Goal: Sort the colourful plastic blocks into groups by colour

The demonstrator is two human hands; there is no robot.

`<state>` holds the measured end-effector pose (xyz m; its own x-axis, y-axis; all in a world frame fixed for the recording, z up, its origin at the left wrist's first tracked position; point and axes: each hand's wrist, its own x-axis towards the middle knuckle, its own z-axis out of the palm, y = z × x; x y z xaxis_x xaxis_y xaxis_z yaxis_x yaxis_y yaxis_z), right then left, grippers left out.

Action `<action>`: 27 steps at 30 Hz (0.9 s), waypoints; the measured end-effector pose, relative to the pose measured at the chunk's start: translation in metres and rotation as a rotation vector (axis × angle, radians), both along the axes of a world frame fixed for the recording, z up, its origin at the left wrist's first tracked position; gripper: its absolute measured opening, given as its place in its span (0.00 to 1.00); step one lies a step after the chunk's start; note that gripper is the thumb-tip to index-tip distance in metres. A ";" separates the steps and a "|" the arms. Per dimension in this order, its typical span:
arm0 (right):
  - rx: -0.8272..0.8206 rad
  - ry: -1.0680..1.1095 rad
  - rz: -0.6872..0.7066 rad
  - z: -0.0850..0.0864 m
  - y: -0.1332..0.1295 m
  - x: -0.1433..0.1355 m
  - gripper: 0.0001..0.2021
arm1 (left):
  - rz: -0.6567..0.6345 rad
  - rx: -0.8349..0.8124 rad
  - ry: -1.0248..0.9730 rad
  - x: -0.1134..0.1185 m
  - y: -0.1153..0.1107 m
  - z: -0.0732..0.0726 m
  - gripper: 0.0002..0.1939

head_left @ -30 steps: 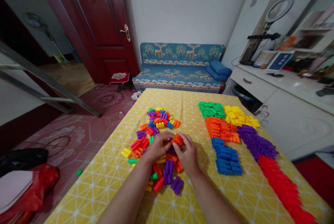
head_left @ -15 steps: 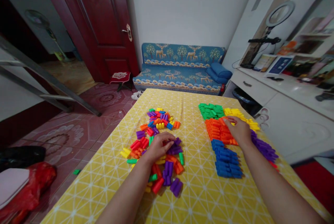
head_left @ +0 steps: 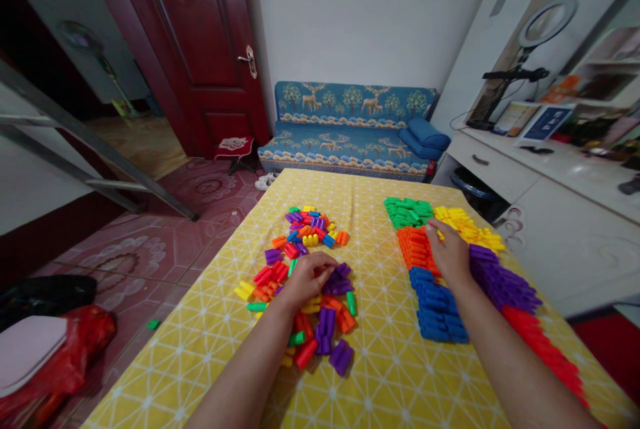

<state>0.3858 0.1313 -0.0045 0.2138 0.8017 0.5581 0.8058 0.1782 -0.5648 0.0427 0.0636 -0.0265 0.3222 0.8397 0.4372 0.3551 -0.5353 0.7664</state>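
Note:
My left hand (head_left: pixel 311 280) rests over a loose heap of mixed plastic building blocks (head_left: pixel 306 352). Its thumb and fingers are pinched beside some purple blocks (head_left: pixel 341 286); whatever is between them is hidden. Over on the right, my right hand (head_left: pixel 450 252) is above the orange blocks (head_left: pixel 413 247), fingers curled together. A bit of yellow shows by its fingertips, but I cannot tell what it holds. Around it lie sorted groups of green blocks (head_left: pixel 407 212), yellow blocks (head_left: pixel 473 229), blue blocks (head_left: pixel 440 309), purple blocks (head_left: pixel 503 279) and red blocks (head_left: pixel 545 352).
A yellow patterned cloth covers the table (head_left: pixel 380 376). One green block (head_left: pixel 153 325) lies on the floor at left, near a red plastic bag (head_left: pixel 90 349). Beyond the table stands a blue sofa (head_left: pixel 345 139); a white cabinet (head_left: pixel 565 216) is at right.
My right hand has shifted slightly left and its fingers have turned inward over the orange blocks. More of the purple and red groups shows. My left hand stays over the heap. The view has tilted slightly.

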 end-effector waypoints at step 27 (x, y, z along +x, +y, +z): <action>-0.213 0.206 0.379 -0.044 -0.078 -0.172 0.15 | 0.074 0.038 0.282 -0.006 -0.003 0.005 0.23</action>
